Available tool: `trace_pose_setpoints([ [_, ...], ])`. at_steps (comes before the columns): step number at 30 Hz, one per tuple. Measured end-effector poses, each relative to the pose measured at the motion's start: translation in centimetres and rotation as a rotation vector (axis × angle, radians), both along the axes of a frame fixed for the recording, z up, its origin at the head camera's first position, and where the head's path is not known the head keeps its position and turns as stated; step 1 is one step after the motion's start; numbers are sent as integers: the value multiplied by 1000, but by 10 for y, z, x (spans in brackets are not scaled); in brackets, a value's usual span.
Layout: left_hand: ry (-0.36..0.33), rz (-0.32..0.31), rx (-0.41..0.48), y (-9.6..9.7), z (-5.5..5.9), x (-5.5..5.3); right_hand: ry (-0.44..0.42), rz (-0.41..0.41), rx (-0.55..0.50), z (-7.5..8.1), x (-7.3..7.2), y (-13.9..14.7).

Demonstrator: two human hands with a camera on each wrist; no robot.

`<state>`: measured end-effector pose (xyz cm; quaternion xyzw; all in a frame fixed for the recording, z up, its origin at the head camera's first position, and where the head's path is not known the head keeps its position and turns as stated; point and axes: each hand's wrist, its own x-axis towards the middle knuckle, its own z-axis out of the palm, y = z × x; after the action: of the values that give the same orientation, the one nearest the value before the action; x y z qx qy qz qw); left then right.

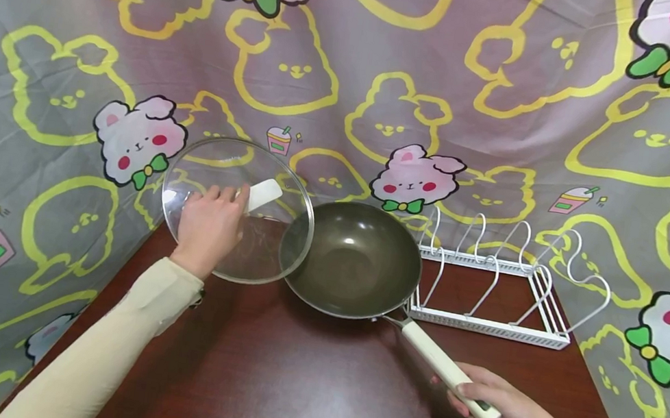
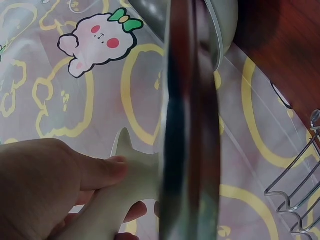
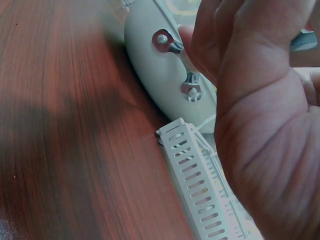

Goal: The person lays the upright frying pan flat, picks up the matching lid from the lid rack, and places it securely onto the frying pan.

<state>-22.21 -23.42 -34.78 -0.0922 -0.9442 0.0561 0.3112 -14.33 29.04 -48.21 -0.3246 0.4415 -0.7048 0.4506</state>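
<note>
My left hand (image 1: pixel 212 226) grips the pale knob handle (image 2: pixel 135 172) of a round glass lid (image 1: pixel 261 256). The lid is raised at the left, its right edge overlapping the pan's rim in the head view; in the left wrist view it appears edge-on. A dark-lined wok (image 1: pixel 353 266) with a cream outside (image 3: pixel 155 70) stands at the middle of the table. Its long cream handle (image 1: pixel 442 359) points toward the near right, and my right hand (image 1: pixel 511 405) holds it near the end, thumb on top. Inside the wok only bare dark coating shows.
A white wire rack (image 1: pixel 489 326) with several upright loops stands on the table right of the wok, close beside it. The dark red wooden table (image 1: pixel 290 383) has a patterned cloth (image 1: pixel 353 45) hanging around its back and sides.
</note>
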Motion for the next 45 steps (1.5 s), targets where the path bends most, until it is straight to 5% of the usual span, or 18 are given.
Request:
trace_pose_setpoints([
  [10,-54,9,5,2,0,-2,-7,-3,5,0,0,0],
  [45,-61,-10,41,8,-5,-13,-30,2,-12,3,-2,1],
])
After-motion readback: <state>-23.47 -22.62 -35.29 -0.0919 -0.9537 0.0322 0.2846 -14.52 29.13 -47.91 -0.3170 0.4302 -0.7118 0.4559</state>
